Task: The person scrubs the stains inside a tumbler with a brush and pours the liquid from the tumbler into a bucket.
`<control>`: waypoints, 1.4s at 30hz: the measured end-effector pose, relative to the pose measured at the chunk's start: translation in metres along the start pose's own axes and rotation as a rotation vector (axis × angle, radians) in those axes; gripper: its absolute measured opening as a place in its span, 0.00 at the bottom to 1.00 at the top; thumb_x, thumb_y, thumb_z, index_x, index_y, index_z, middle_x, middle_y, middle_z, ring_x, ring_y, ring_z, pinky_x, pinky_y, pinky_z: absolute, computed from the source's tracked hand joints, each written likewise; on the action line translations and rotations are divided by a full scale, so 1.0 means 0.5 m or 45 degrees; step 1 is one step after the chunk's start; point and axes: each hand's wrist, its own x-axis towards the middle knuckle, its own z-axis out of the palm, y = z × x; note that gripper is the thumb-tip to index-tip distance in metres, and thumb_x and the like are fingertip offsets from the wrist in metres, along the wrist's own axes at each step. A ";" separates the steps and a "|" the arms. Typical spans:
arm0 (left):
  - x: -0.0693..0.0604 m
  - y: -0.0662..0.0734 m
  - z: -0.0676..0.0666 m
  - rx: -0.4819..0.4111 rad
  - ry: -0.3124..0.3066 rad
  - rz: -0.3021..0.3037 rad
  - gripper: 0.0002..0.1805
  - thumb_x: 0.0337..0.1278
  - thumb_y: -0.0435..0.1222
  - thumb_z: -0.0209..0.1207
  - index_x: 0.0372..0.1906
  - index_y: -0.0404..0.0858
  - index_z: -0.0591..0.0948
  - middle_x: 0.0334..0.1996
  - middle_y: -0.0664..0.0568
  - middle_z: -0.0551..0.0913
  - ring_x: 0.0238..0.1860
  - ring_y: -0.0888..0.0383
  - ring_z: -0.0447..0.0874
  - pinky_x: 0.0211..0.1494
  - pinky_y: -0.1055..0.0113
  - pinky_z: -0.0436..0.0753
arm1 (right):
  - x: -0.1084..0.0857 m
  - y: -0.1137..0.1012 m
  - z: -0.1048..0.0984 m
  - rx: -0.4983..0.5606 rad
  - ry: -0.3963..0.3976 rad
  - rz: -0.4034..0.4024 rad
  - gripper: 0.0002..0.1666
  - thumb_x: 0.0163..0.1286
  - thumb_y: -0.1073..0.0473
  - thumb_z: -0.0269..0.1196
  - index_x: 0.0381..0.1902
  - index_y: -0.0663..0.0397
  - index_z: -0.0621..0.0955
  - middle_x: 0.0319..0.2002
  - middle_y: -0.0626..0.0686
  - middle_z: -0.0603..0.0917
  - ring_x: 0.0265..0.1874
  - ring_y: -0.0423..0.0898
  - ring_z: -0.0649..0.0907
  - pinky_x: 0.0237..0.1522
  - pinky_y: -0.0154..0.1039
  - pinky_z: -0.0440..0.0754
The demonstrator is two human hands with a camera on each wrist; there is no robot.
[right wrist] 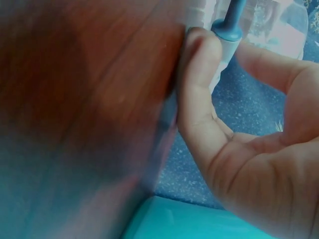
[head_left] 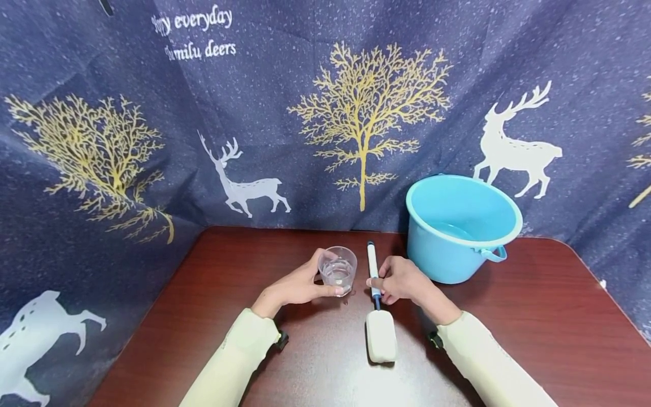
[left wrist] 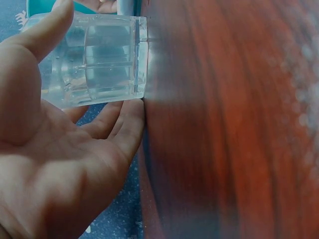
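Note:
A clear plastic cup (head_left: 339, 272) with some water in it is at the middle of the table. My left hand (head_left: 297, 284) grips it from the left, thumb on the near side and fingers round the far side. In the left wrist view the cup (left wrist: 107, 59) has its base at the tabletop. To its right lies a sponge brush (head_left: 381, 338), its cream sponge head toward me and its white and blue handle pointing away. My right hand (head_left: 404, 280) pinches the handle near its lower end, between thumb and fingers; the right wrist view shows the blue neck (right wrist: 230, 27) by the fingertips.
A light blue bucket (head_left: 437, 260) stands at the back right, close beside my right hand, its handle hanging at the front right. Small wet drops lie on the brown table (head_left: 244, 254) near the cup. A dark blue cloth (head_left: 254, 130) printed with deer and trees hangs behind.

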 end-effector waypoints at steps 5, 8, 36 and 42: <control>-0.001 0.003 -0.001 -0.009 -0.011 -0.003 0.42 0.65 0.44 0.74 0.73 0.44 0.60 0.64 0.42 0.76 0.66 0.52 0.79 0.74 0.53 0.73 | -0.003 -0.005 -0.011 -0.048 0.009 -0.001 0.19 0.70 0.61 0.74 0.43 0.64 0.74 0.26 0.60 0.86 0.20 0.49 0.88 0.26 0.42 0.89; 0.000 0.002 -0.001 -0.014 -0.014 -0.003 0.42 0.65 0.44 0.74 0.74 0.44 0.60 0.64 0.42 0.75 0.66 0.53 0.79 0.74 0.54 0.73 | -0.008 -0.011 -0.020 -0.063 0.005 -0.009 0.20 0.71 0.59 0.73 0.44 0.64 0.73 0.29 0.61 0.86 0.21 0.49 0.89 0.27 0.42 0.90; 0.000 0.001 -0.002 -0.002 -0.012 -0.038 0.41 0.65 0.45 0.73 0.73 0.46 0.60 0.67 0.45 0.73 0.67 0.53 0.79 0.75 0.54 0.73 | -0.147 -0.124 -0.154 0.071 0.080 -0.480 0.20 0.75 0.59 0.70 0.55 0.67 0.78 0.37 0.56 0.89 0.32 0.47 0.90 0.36 0.41 0.90; -0.001 0.001 0.000 -0.003 -0.021 -0.057 0.42 0.66 0.46 0.73 0.74 0.47 0.59 0.66 0.44 0.74 0.67 0.52 0.79 0.75 0.54 0.72 | -0.159 -0.125 -0.178 0.037 0.127 -0.492 0.20 0.76 0.57 0.69 0.57 0.64 0.79 0.39 0.55 0.89 0.36 0.48 0.91 0.40 0.41 0.89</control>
